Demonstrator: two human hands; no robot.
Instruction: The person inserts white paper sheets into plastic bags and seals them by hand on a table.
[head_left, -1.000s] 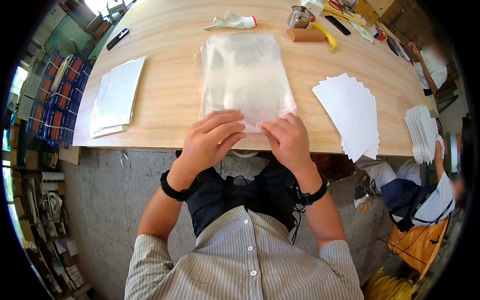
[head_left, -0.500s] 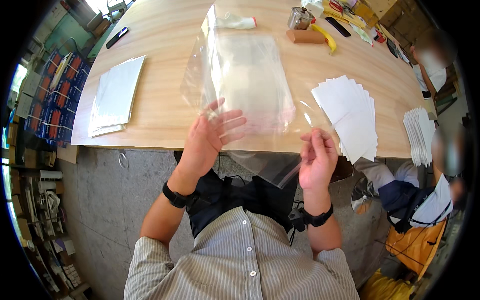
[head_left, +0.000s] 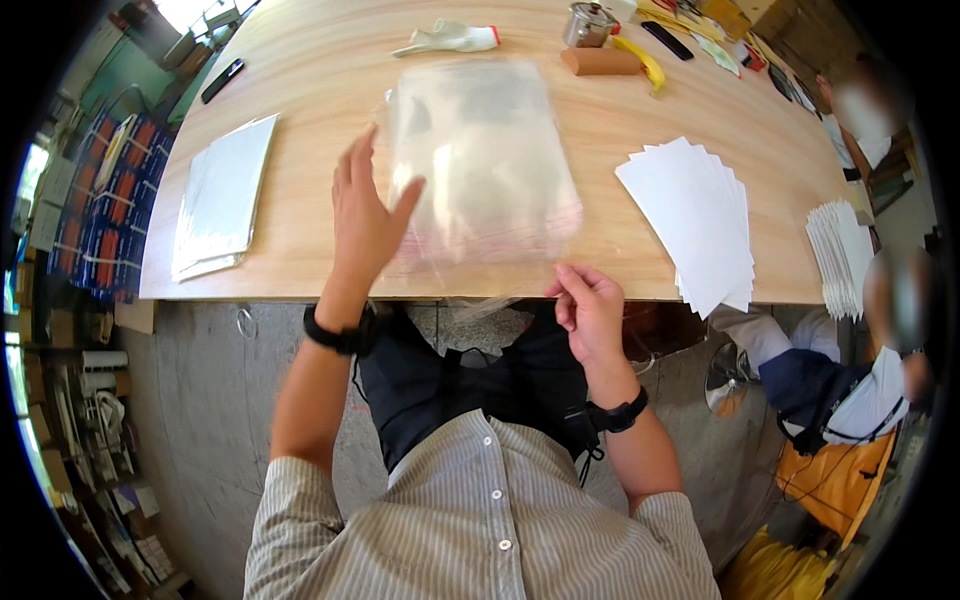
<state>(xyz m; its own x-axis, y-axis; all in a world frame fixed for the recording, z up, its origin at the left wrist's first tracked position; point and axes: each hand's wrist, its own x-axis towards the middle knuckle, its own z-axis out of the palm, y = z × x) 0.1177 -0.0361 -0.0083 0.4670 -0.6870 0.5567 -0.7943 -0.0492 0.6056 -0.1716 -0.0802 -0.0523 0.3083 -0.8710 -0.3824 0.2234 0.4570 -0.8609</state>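
Head view: a clear plastic bag [head_left: 480, 160] is seen lying flat on the wooden tabletop [head_left: 300, 90], its near edge at the table's front rim. The left hand [head_left: 365, 215] is held open with fingers spread, resting on the bag's left side. The right hand [head_left: 590, 310] is curled, pinching the bag's lower edge. A stack of white sheets [head_left: 695, 215] lies well apart to the right, a silvery stack [head_left: 220, 195] to the left
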